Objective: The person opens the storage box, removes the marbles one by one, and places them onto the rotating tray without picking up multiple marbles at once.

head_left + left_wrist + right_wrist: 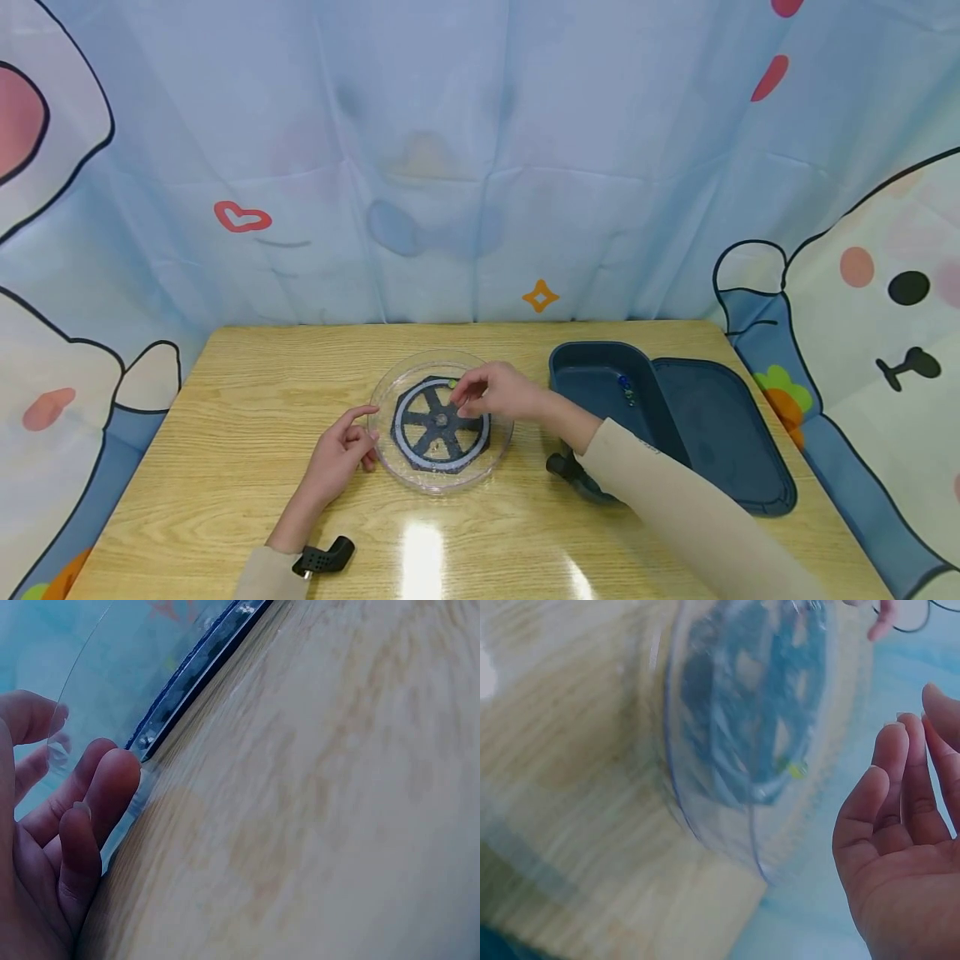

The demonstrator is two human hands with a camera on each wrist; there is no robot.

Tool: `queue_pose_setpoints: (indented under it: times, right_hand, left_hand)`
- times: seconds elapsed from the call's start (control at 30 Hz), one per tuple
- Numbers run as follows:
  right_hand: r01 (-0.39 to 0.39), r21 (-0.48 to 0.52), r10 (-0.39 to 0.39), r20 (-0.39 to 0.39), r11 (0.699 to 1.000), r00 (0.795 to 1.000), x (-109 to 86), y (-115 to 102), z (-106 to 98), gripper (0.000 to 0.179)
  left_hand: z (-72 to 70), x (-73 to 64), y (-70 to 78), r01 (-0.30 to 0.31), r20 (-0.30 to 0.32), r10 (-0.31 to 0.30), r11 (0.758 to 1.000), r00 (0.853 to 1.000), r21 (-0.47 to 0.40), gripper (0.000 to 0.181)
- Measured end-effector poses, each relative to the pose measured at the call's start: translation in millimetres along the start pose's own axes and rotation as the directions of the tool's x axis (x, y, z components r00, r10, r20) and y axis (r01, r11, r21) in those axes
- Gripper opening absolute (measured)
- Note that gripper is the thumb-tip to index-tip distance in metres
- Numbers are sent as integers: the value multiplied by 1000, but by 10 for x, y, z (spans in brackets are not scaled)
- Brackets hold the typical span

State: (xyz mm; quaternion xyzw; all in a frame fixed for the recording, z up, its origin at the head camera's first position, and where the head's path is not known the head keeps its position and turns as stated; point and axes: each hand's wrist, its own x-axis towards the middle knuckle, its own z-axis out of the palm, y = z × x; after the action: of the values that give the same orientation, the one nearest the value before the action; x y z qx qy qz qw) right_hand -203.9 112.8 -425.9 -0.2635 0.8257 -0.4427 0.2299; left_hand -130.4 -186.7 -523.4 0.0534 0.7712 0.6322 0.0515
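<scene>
A clear round dish (498,450) stands on the table, with a dark wheel-shaped insert (441,421) of several spokes and a pale ring inside it. My left hand (339,454) holds the dish's near-left rim, its fingers bent against the edge and outer wall. Over the right part of the insert hovers my right hand (504,392), fingers loosely bent and nothing visible between them. A small yellow-green marble (452,384) lies on the ring just beside the right fingertips; in the right wrist view the marble (796,769) sits apart from the hand.
Right of the dish is a dark blue box (592,354) holding a few small blue and green marbles (626,390). Its flat dark lid or tray (738,442) lies against its right side. The right forearm crosses over the box. A patterned curtain (480,167) hangs behind the table.
</scene>
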Motion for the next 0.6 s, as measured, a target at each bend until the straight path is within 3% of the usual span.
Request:
queue_pose_setpoints:
  times: [0.1, 0.23, 0.33, 0.47, 0.6]
  right_hand:
    - [-8, 20, 9, -26, 1000, 1000, -42, -22, -113, 16]
    - [-35, -6, 34, -74, 999, 997, -135, -27, -306, 16]
    - [-66, -29, 63, -109, 997, 992, -227, 8, -451, 18]
    - [-93, -34, 87, -144, 995, 986, -380, 74, -636, 19]
    - [-98, 5, 97, -162, 995, 982, -548, 179, -808, 21]
  left_hand:
    - [5, 1, 28, 12, -2, -12, 1000, 1000, 4, 40]
    - [16, -41, 190, 21, -1, -21, 1000, 1000, 14, 40]
    - [13, -39, 159, 14, -4, -14, 1000, 1000, 11, 40]
    - [-2, 4, -7, 1, -9, -1, 1000, 1000, -4, 40]
    - [-6, 10, -16, -11, -8, 11, 1000, 1000, -6, 40]
